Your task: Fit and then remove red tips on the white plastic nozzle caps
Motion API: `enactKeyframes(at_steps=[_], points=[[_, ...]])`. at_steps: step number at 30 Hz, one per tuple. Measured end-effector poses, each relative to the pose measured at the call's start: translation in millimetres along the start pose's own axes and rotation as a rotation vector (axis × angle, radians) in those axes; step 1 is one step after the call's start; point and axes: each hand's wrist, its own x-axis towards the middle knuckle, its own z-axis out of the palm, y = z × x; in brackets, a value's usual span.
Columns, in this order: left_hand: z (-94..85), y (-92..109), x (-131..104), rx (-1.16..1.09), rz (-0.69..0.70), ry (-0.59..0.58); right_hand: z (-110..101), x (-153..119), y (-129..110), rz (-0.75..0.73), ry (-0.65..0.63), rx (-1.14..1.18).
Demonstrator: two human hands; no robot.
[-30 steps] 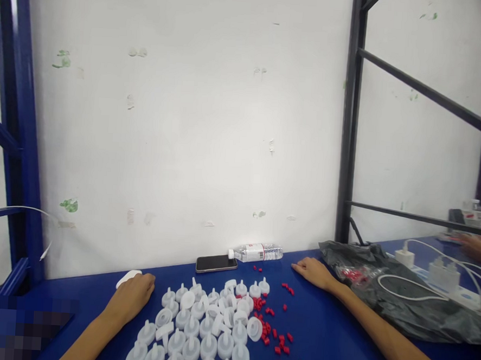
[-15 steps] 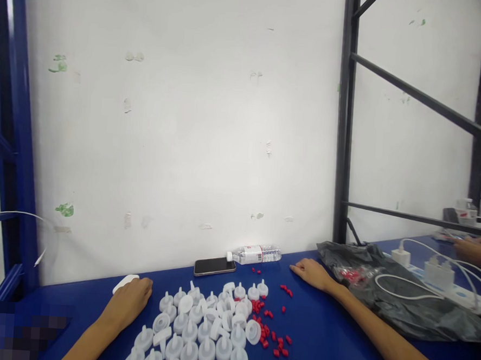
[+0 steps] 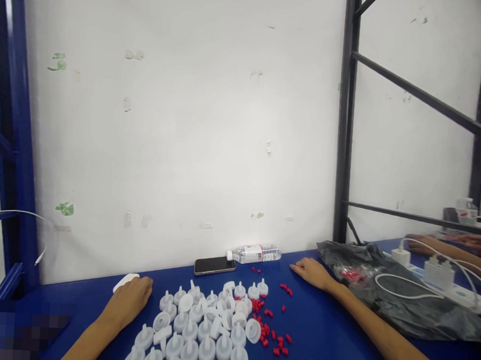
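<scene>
My left hand [image 3: 132, 302] rests on the blue table, fingers curled, beside a white rounded object [image 3: 125, 282] partly hidden behind it; whether the hand grips it is unclear. My right hand [image 3: 311, 272] lies on the table at the right, its fingers bent and mostly together, with nothing visible in them. Between the hands, many white nozzle caps [image 3: 189, 355] stand or lie in a cluster. Small red pieces [image 3: 280, 342] are scattered along the right side of the caps.
A phone [image 3: 214, 265] and a lying clear bottle [image 3: 256, 253] are by the wall. At right are a dark plastic bag [image 3: 403, 315], a power strip [image 3: 461, 297] with white cables, and a black frame [image 3: 346, 126]. Another person's hands [image 3: 424, 244] show at far right.
At the far right, another hand and forearm of the other person have come further into view. My own hands and the pieces on the table have stayed put.
</scene>
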Motion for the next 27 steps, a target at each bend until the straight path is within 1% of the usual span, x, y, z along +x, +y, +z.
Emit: enactKeyframes(at_steps=[7, 18, 27], points=[[0.6, 0.1, 0.1, 0.004, -0.001, 0.001, 1.1, 0.8, 1.4, -0.004, -0.001, 0.002], [-5.1, 2.3, -2.2, -0.003, 0.004, -0.005, 2.4, 1.6, 3.2, -0.004, 0.002, 0.003], [-3.6, 1.6, -2.3, -0.005, 0.011, 0.002, 1.3, 1.0, 1.7, -0.009, 0.0, 0.004]])
